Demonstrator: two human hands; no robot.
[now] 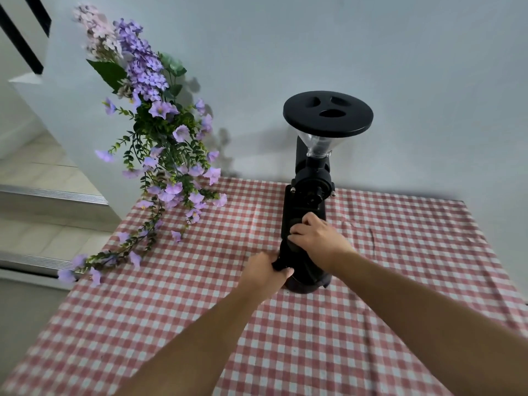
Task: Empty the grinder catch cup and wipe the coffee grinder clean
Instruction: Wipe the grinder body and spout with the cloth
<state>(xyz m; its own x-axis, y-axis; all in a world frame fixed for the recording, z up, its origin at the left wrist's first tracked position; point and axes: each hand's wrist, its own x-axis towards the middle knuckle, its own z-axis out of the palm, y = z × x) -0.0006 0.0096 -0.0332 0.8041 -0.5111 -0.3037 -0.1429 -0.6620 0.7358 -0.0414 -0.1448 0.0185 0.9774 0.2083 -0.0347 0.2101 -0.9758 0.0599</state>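
A tall black coffee grinder (pixel 310 184) stands on the checked tablecloth near the wall, with a clear funnel hopper under a round black lid (pixel 328 114). At its foot sits the black catch cup (pixel 303 277), mostly hidden by my hands. My left hand (pixel 264 271) grips the cup's left side near the base. My right hand (pixel 318 238) is curled over the top of the cup, against the grinder's front, just below the black adjustment knob. No cloth shows in either hand.
A spray of purple artificial flowers (pixel 160 144) leans over the table's far left corner and trails down onto the red-and-white cloth (pixel 400 281). A grey wall stands right behind the grinder. Steps descend beyond the table's left edge.
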